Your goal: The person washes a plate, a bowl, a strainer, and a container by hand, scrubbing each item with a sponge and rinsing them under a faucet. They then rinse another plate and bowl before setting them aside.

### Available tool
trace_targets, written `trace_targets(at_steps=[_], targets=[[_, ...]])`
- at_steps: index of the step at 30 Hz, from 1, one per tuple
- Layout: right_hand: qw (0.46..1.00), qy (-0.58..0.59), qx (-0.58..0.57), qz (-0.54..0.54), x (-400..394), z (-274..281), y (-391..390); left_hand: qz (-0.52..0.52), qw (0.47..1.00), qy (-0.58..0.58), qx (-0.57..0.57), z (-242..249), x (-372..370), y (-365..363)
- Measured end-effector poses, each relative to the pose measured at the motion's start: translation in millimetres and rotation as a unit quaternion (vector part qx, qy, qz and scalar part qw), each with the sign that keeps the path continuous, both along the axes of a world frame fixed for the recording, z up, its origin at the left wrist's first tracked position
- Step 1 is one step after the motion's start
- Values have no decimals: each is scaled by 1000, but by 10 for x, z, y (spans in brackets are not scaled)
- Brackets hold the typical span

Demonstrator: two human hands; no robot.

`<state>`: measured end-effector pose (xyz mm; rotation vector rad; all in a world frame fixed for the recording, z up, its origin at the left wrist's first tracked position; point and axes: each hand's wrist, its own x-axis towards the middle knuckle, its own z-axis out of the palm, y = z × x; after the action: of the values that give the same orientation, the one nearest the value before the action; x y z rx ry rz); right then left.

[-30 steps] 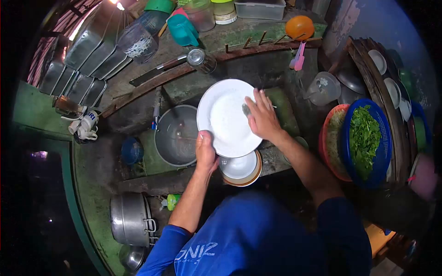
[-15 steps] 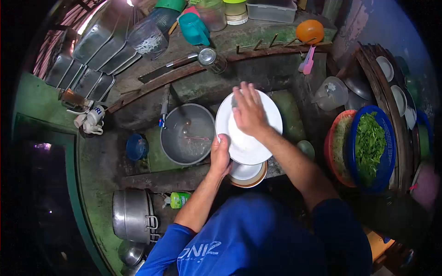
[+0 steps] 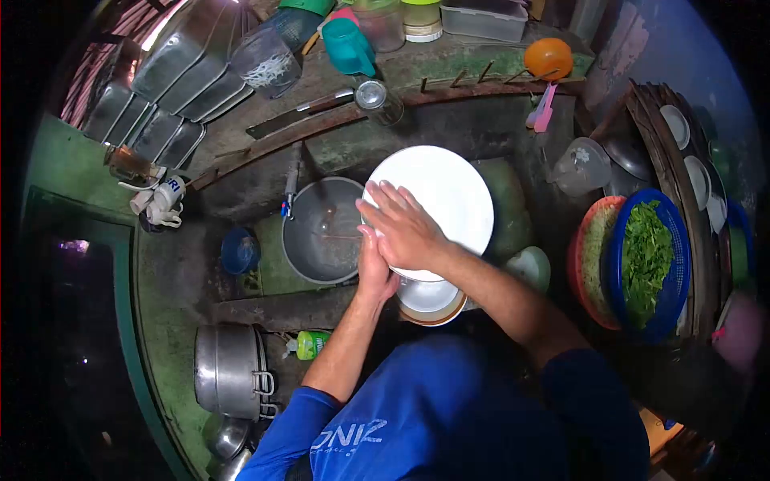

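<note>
A round white plate (image 3: 449, 192) is tilted in front of me, over the washing area. My left hand (image 3: 375, 268) grips its lower left rim, thumb on top and fingers beneath. Flat against the plate's left side lies my right hand (image 3: 401, 228), its fingers stretched out and close to my left thumb. Whether anything is under that palm is hidden. Below the plate sits another pale dish (image 3: 429, 297) with a brown-rimmed bowl (image 3: 433, 318) under it. A grey basin (image 3: 317, 240) of water stands left of the plate.
A tap (image 3: 289, 200) hangs over the basin's edge. Left are a blue bowl (image 3: 240, 251), a green bottle (image 3: 311, 345) and a metal pot (image 3: 228, 373). Right stands a blue basket (image 3: 683, 264) of greens. A cleaver (image 3: 277, 124) and a glass jar (image 3: 381, 104) rest on the ledge.
My right hand has slid from the plate's upper middle down to its left edge, beside my left thumb. The plate has shifted slightly, and my left hand still holds its rim.
</note>
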<state>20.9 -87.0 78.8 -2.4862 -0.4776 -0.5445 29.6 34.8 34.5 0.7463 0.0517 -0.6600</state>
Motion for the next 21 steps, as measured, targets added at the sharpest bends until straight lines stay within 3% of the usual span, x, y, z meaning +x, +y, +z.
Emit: trace_targets(at_steps=[2, 6, 8, 10, 12, 14, 15, 18, 21], targets=[[999, -6, 8, -48, -4, 19, -5, 29, 999, -21, 16, 50, 21, -20], [997, 28, -47, 51, -336, -122, -171, 78, 992, -79, 67, 127, 124, 116], [994, 40, -101, -14, -375, -284, -394, 92, 986, -111, 86, 248, 82, 86], [993, 17, -13, -117, -333, -324, -423, 97, 986, -82, 108, 272, 19, 37], [997, 42, -37, -60, -236, -254, -318, 92, 987, -99, 89, 159, 11, -16], [1000, -16, -12, 17, -102, -130, -189, 84, 989, -73, 100, 108, -60, -81], [999, -23, 23, -18, 41, -109, -156, 56, 996, -52, 46, 53, -67, -105], [989, -46, 70, -124, 356, -157, -215, 38, 993, -48, 98, 186, -122, -150], [1000, 19, 15, -3, 65, -135, -128, 78, 994, -28, 70, 151, -4, -114]])
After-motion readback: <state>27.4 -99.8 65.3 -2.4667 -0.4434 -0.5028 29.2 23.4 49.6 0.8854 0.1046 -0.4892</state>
